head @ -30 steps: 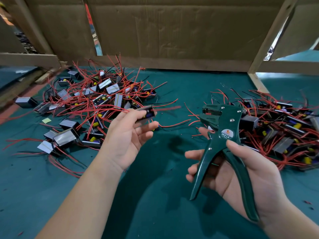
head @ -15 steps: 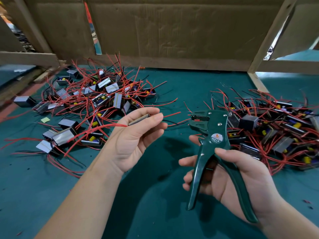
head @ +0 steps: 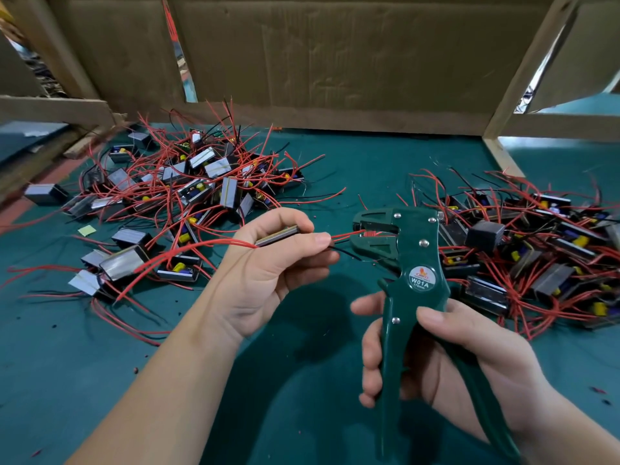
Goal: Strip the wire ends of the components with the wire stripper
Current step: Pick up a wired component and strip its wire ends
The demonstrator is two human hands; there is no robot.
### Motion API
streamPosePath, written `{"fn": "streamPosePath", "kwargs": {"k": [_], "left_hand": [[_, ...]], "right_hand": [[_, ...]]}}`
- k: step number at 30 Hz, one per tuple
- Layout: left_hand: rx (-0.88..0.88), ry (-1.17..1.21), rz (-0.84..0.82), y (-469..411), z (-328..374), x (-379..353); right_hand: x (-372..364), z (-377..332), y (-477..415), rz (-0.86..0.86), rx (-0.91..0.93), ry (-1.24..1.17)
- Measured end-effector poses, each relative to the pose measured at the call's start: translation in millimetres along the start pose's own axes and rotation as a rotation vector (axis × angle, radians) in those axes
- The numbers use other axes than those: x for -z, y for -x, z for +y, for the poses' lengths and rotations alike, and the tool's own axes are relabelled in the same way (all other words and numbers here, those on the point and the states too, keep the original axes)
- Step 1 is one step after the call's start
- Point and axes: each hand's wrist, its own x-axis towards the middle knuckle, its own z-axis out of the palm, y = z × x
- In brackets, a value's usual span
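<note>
Two heaps of wired components on the green table (head: 369,169), left heap (head: 188,196) and right heap (head: 536,250), well apart; cardboard wall (head: 335,62) behind. Left grip (head: 268,276) pinches one component (head: 276,236) between thumb and fingers, held above the table between the heaps; its red wires (head: 345,233) run right into the jaws of the wire stripper (head: 416,263); a black wire (head: 345,251) passes just under them. Right grip (head: 469,357) curls round both green handles, tool head pointing left, round W01A label facing up.
</note>
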Motion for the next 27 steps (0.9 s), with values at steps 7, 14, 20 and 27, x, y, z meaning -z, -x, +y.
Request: {"fn": "streamPosePath", "kwargs": {"k": [7,14,20,27], "left_hand": [[-0.01,-0.008,-0.023,0.1,0.7,2.4],[-0.013,-0.002,-0.022,-0.7,1.5,2.7],[-0.018,0.002,-0.034,-1.0,1.8,3.2],[-0.022,0.007,-0.038,-1.1,2.6,3.8]], "right_hand": [[-2.2,9.8,7.2,-0.255,-0.042,-0.104],[-3.1,7.0,7.2,-0.265,-0.033,-0.106],[-4.0,5.5,7.5,-0.249,-0.052,-0.095],[-5.9,6.1,10.1,-0.197,-0.066,-0.082]]}}
